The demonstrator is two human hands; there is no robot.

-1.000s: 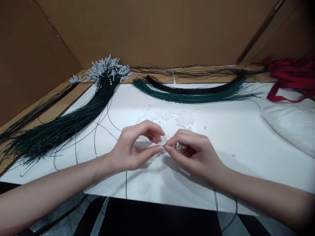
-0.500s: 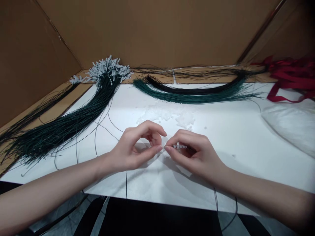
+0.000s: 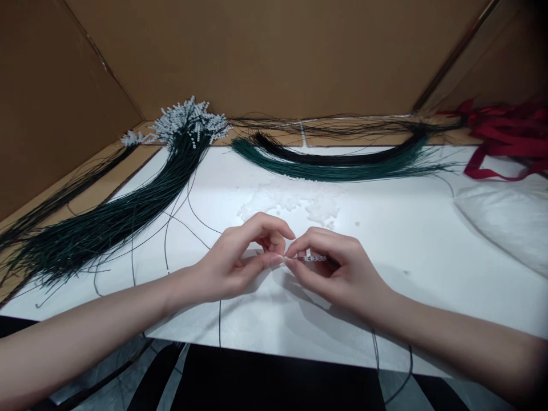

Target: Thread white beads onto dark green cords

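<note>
My right hand [image 3: 342, 258] pinches a thin dark wire between thumb and forefinger. Several small white beads [image 3: 315, 258] are strung along that wire, within the curl of its fingers. Touching or nearly touching it from the left, my left hand [image 3: 237, 260] has thumb and forefinger closed on a small white bead [image 3: 283, 260] at the wire's end. Whether the wire passes through this bead is too small to tell. Beyond both hands, loose white beads [image 3: 286, 197] lie scattered on the white board [image 3: 398, 228].
At left lies a thick bundle of dark green wires [image 3: 128, 220] with white beaded tips [image 3: 188, 123]. Bare green wires [image 3: 342, 171] and black wires [image 3: 338, 157] curve along the back. Red ribbon [image 3: 509, 137] and a clear plastic bag [image 3: 509, 220] sit at right. Cardboard walls [image 3: 265, 57] enclose the board.
Both hands stay together over the board, with only a slight shift of the fingers. A white bead now shows between the fingertips, where the dark wire end showed before.
</note>
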